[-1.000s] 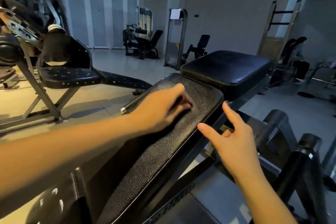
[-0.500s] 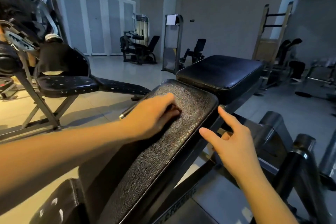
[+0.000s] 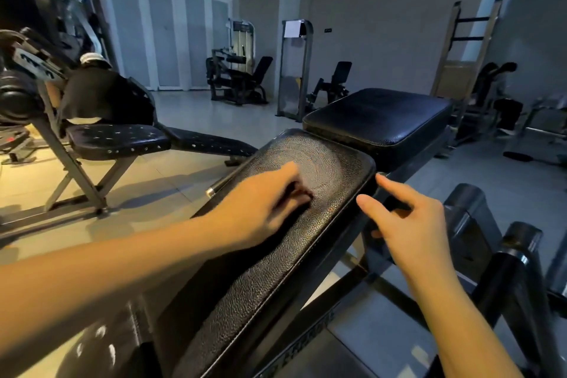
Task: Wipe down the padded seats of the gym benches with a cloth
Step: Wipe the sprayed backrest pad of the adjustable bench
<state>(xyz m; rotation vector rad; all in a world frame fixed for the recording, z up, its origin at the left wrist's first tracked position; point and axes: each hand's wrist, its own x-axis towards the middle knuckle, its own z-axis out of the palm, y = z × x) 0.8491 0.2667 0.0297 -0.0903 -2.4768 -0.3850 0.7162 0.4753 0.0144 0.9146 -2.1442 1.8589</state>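
Two hands in view, one tilted bench pad [image 3: 333, 167] between them. The left hand [image 3: 260, 209] lies on the pad's far half, nearer its left edge. The fingers are curled down over a dark wad [image 3: 302, 195], which I take for the cloth; it is blurred, so this is a judgement. The right hand [image 3: 408, 224] is just off the pad's right edge, close to the far right corner. Its forefinger and thumb are stretched out, the other fingers loosely tucked, and it holds nothing. I cannot tell whether it touches the edge.

The pad's long axis runs from the near lower left up to the rounded far end. The cloth sits under the left hand, short of that far end and about mid-width. A long stretch of pad lies toward the person and a shorter patch lies ahead of the fingers. Beyond the far end, nearly touching it, is a flat seat [image 3: 377, 113], farther from both hands.

Judgement: the step in hand is wiping the tilted pad. The left hand is the one on it, so the next strokes likely run along the long axis, and the right hand could steady the edge. Another bench [image 3: 119, 139] stands well apart on the left.
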